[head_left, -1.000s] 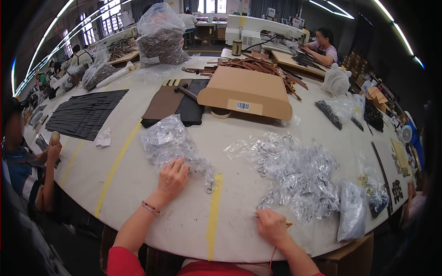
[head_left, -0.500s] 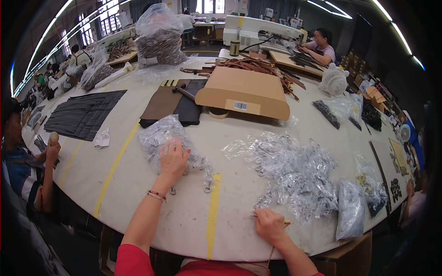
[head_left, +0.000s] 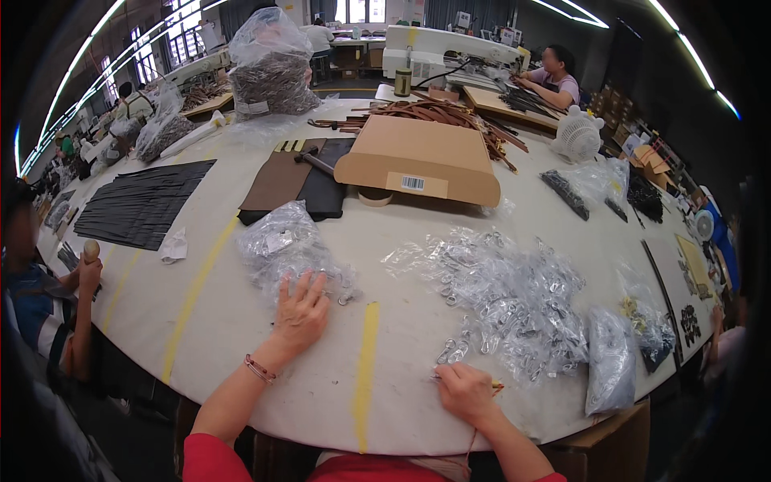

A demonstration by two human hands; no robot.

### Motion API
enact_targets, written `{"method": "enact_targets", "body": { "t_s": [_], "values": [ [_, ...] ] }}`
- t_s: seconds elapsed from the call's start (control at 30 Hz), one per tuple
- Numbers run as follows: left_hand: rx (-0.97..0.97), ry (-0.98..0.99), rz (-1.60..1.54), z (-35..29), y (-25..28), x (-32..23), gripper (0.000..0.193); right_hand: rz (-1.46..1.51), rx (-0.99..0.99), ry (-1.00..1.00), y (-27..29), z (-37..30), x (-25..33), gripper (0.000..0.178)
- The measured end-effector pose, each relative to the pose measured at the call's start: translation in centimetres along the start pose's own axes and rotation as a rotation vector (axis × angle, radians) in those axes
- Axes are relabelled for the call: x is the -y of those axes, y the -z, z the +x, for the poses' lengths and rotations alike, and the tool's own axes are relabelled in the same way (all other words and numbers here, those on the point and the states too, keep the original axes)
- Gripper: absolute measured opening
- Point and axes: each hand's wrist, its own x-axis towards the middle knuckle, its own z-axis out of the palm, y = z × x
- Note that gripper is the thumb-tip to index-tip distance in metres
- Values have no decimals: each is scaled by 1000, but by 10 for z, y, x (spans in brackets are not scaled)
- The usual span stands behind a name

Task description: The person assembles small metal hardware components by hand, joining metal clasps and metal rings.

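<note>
My left hand (head_left: 302,312) rests palm down with its fingers apart, the fingertips at the near edge of a clear plastic bag pile (head_left: 283,241). Small metal pieces show at that pile's right edge. My right hand (head_left: 467,394) is closed near the table's front edge. A bit of silver pokes out on its left side and a yellowish tip on its right, but what it grips is mostly hidden. Just beyond it spreads a large heap of small clear bags with silver metal clasps (head_left: 514,297). A few clasps (head_left: 454,349) lie close to my right fingers.
A full plastic bag (head_left: 610,361) lies right of the heap. Farther back are a cardboard box (head_left: 418,157), a hammer (head_left: 317,161), brown strips (head_left: 442,112) and a white fan (head_left: 578,132). Black strips (head_left: 144,201) lie at left, where another person's hand (head_left: 90,269) holds a tool.
My left hand has drawn nearer to me and off the plastic pile. Metal pieces that lay loose in front of the pile no longer show there. My right hand has hardly moved.
</note>
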Motion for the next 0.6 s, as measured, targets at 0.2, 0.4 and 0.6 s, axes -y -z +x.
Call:
{"method": "enact_targets", "body": {
  "t_s": [0.2, 0.4, 0.6],
  "values": [
    [-42, 328, -61, 11, -23, 24, 30, -2, 9, -16, 0, -1, -1, 11],
    [119, 407, -186, 38, -29, 55, 35, 24, -9, -12, 1, -1, 0, 12],
    [-221, 279, -32, 34, 8, -15, 29, 75, -10, 0, 4, -3, -2, 16]
  ]
}}
